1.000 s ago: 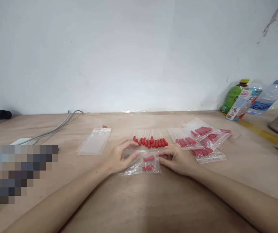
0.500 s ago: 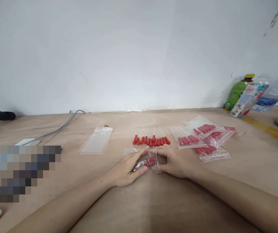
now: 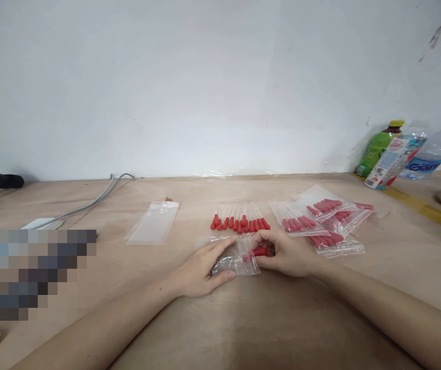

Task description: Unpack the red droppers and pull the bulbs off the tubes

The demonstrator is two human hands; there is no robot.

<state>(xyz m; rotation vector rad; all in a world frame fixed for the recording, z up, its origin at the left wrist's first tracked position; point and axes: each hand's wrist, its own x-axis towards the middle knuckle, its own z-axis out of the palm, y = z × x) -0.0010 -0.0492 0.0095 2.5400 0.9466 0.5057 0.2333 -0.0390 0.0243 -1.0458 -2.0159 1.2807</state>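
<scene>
My left hand (image 3: pixel 201 267) lies on a small clear zip bag (image 3: pixel 236 259) on the wooden table (image 3: pixel 220 329), fingers curled over its left part and holding it down. My right hand (image 3: pixel 286 252) pinches the red bulbs of droppers (image 3: pixel 258 252) at the bag's right end. Just behind my hands lies a loose row of red-bulbed glass droppers (image 3: pixel 239 223). To the right is a pile of filled bags (image 3: pixel 320 221) with red droppers inside.
An empty clear zip bag (image 3: pixel 153 222) lies to the left. A grey cable (image 3: pixel 89 203) runs along the back left. Three bottles (image 3: pixel 398 151) lean at the wall on the right. A blurred patch covers the near left.
The red bulbs inside the bag have shifted right to the bag's end, where my right hand now pinches them. My left hand stays flat on the bag.
</scene>
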